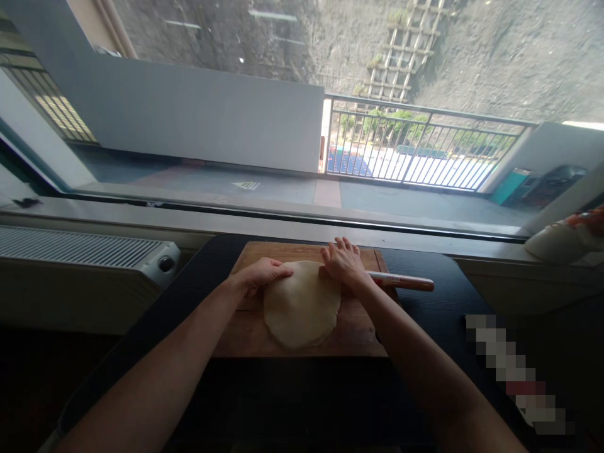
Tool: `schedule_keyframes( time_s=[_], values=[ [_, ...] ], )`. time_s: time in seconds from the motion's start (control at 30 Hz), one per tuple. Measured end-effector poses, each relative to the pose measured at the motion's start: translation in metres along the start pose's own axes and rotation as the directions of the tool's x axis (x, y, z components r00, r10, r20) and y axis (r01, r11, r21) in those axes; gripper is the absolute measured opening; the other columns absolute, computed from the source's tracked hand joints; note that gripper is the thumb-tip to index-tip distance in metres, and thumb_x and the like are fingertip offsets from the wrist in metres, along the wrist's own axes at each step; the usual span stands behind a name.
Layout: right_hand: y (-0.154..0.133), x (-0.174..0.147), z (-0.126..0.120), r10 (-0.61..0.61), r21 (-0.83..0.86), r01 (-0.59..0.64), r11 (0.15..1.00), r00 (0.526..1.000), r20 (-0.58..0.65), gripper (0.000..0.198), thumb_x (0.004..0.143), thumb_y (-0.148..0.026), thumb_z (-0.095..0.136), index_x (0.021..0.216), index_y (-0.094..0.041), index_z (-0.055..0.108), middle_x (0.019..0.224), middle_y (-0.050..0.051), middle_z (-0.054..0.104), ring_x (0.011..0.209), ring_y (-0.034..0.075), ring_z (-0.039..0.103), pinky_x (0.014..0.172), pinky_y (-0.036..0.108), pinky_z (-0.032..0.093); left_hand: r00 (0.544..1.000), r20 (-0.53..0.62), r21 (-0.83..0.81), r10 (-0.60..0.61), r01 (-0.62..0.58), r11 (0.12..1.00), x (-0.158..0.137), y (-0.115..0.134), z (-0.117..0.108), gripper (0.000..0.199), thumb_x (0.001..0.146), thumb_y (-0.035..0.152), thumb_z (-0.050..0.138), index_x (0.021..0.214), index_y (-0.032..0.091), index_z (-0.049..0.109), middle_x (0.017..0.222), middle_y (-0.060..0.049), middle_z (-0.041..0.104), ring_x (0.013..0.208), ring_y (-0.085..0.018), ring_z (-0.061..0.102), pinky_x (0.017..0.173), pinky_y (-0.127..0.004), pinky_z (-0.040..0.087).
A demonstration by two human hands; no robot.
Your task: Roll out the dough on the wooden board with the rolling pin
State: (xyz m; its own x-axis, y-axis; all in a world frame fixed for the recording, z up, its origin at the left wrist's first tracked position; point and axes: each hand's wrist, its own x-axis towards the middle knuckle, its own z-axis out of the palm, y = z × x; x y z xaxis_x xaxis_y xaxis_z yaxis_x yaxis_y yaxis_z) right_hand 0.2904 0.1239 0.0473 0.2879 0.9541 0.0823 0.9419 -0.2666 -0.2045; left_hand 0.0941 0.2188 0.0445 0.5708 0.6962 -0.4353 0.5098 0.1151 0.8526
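A flat, roughly round sheet of pale dough point(302, 308) lies on a wooden cutting board point(358, 327). My left hand point(262, 275) is at the dough's upper left edge, thumb on top and fingers curled at the rim, pinching it. At the upper right edge, my right hand point(343, 259) lies palm down across a wooden rolling pin point(408, 281), its fingers stretched forward past the pin. The pin sticks out to the right beyond the board; its stretch beneath my palm is hidden.
The board rests on a black table point(425, 314) against a window sill point(283, 223). A radiator point(85, 248) stands at left. On the sill at right is a whitish container point(557, 242). A pixelated object point(514, 371) lies by the table's right edge.
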Motion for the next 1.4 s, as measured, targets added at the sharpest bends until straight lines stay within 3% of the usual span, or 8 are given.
schedule_keyframes(
  time_s=[0.1,0.3,0.5,0.7,0.93,1.17,1.27,1.4],
  values=[
    [0.002,0.02,-0.006,0.039,0.02,-0.04,0.999,0.999,0.028,0.048,0.094,-0.045,0.018,0.127,-0.019,0.043,0.141,0.012,0.033,0.132,0.025,0.023,0.103,0.046,0.023,0.999,0.032,-0.016,0.009,-0.009,1.0,0.001,0.0,0.001,0.041,0.055,0.048,0.071,0.078,0.014,0.068,0.076,-0.004,0.069,0.07,-0.02,0.061,0.056,-0.024,0.042],
    [-0.006,-0.029,0.012,-0.151,-0.002,0.151,0.989,0.986,-0.07,0.052,0.093,-0.053,0.015,0.123,-0.025,0.047,0.142,0.005,0.034,0.136,0.024,0.012,0.107,0.045,0.012,0.999,0.03,-0.007,0.017,-0.017,1.0,0.003,-0.004,0.0,0.042,0.056,0.05,0.07,0.078,0.014,0.069,0.076,-0.005,0.069,0.072,-0.021,0.062,0.054,-0.024,0.042],
    [-0.001,0.019,-0.004,-0.024,0.012,0.023,1.0,0.998,0.057,0.047,0.095,-0.043,0.02,0.122,-0.02,0.05,0.143,0.011,0.031,0.135,0.026,0.018,0.104,0.047,0.019,1.0,0.021,-0.023,0.018,-0.017,1.0,0.004,-0.006,0.0,0.042,0.054,0.05,0.072,0.078,0.015,0.069,0.077,-0.005,0.07,0.071,-0.021,0.062,0.055,-0.025,0.042],
    [-0.017,-0.064,0.012,-0.26,0.014,0.262,0.965,0.961,-0.1,0.052,0.094,-0.046,0.021,0.137,-0.019,0.034,0.143,0.006,0.034,0.137,0.02,0.012,0.11,0.038,0.01,1.0,0.027,-0.021,0.002,-0.002,1.0,0.004,-0.004,0.0,0.042,0.054,0.051,0.072,0.075,0.015,0.068,0.075,-0.005,0.07,0.071,-0.021,0.062,0.056,-0.024,0.042],
    [-0.018,-0.015,0.001,0.033,0.055,-0.032,0.998,0.999,-0.016,0.054,0.093,-0.047,0.02,0.125,-0.014,0.048,0.14,0.014,0.037,0.134,0.027,0.021,0.106,0.046,0.018,0.999,0.035,0.016,0.003,-0.004,1.0,-0.001,-0.001,0.001,0.046,0.058,0.053,0.069,0.083,0.014,0.067,0.08,-0.005,0.069,0.076,-0.021,0.061,0.057,-0.024,0.042],
    [-0.027,-0.093,0.022,-0.237,-0.001,0.242,0.97,0.95,-0.202,0.058,0.094,-0.045,0.023,0.14,-0.011,0.028,0.148,0.011,0.023,0.138,0.022,0.009,0.11,0.038,0.012,0.998,0.044,0.014,0.038,-0.039,0.999,0.004,-0.004,0.0,0.044,0.061,0.052,0.067,0.087,0.017,0.066,0.086,-0.004,0.069,0.08,-0.021,0.061,0.06,-0.023,0.043],
    [-0.02,-0.066,0.017,-0.142,-0.007,0.144,0.99,0.967,-0.212,0.055,0.094,-0.043,0.024,0.133,-0.007,0.039,0.145,0.015,0.03,0.137,0.025,0.013,0.109,0.041,0.013,0.997,0.075,0.05,0.027,-0.031,0.998,0.002,0.002,-0.003,0.046,0.062,0.053,0.066,0.091,0.018,0.065,0.089,-0.004,0.067,0.08,-0.021,0.059,0.058,-0.023,0.042],
    [-0.005,-0.021,0.006,-0.009,0.006,0.011,1.0,0.979,-0.205,0.045,0.094,-0.043,0.026,0.115,-0.014,0.053,0.131,0.015,0.046,0.121,0.025,0.041,0.097,0.039,0.032,0.993,0.114,0.1,0.042,-0.054,0.994,-0.003,0.013,-0.004,0.05,0.065,0.055,0.064,0.095,0.015,0.065,0.083,-0.004,0.066,0.074,-0.019,0.057,0.055,-0.023,0.041]
  ],
)
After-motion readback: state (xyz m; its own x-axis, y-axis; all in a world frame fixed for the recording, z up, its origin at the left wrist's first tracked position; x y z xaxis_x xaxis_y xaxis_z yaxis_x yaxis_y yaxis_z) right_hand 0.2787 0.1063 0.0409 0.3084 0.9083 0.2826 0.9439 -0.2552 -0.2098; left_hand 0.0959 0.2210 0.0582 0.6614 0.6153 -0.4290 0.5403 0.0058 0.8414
